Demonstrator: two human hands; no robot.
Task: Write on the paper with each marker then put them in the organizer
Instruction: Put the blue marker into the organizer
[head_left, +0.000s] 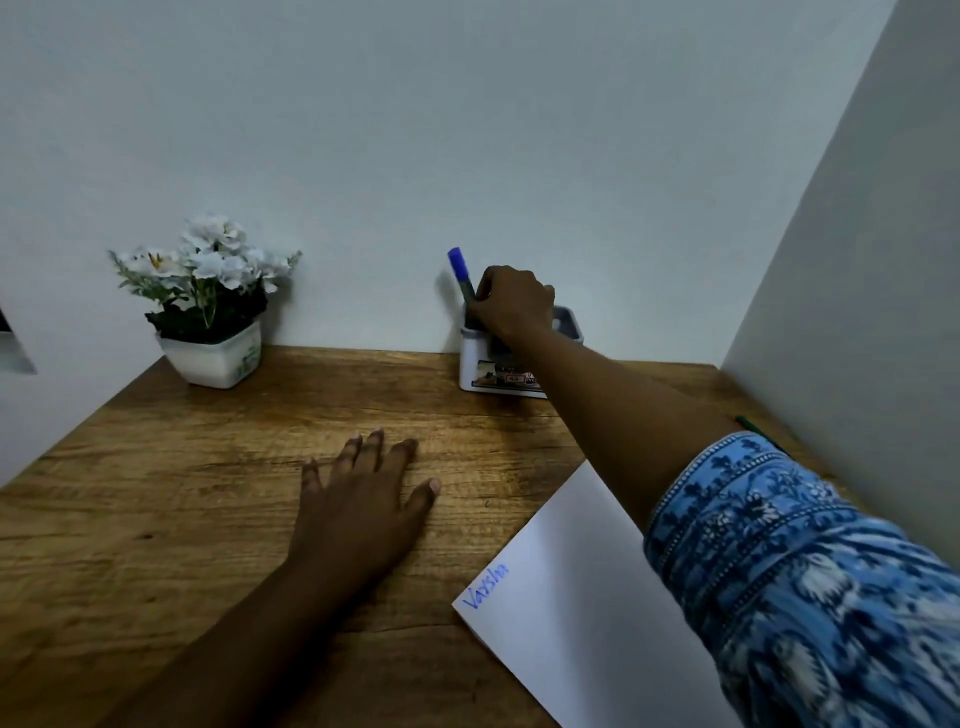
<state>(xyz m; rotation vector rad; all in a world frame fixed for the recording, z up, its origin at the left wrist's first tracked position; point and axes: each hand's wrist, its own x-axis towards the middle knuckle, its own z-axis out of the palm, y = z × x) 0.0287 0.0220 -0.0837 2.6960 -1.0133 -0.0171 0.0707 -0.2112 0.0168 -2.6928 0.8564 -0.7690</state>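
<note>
A white organizer (475, 364) stands at the back of the wooden desk, against the wall. My right hand (511, 301) reaches over it and is closed around a blue-capped marker (460, 270), which stands upright with its lower end inside the organizer's left compartment. My left hand (363, 499) lies flat on the desk, fingers spread, holding nothing. A white sheet of paper (587, 597) lies at the front right, with one word in blue ink near its left corner. My right sleeve hides part of the paper.
A white pot of white artificial flowers (208, 306) stands at the back left of the desk (156, 519). Walls close in the desk at the back and on the right. A thin dark object (748, 423) shows by the right wall, mostly hidden behind my arm.
</note>
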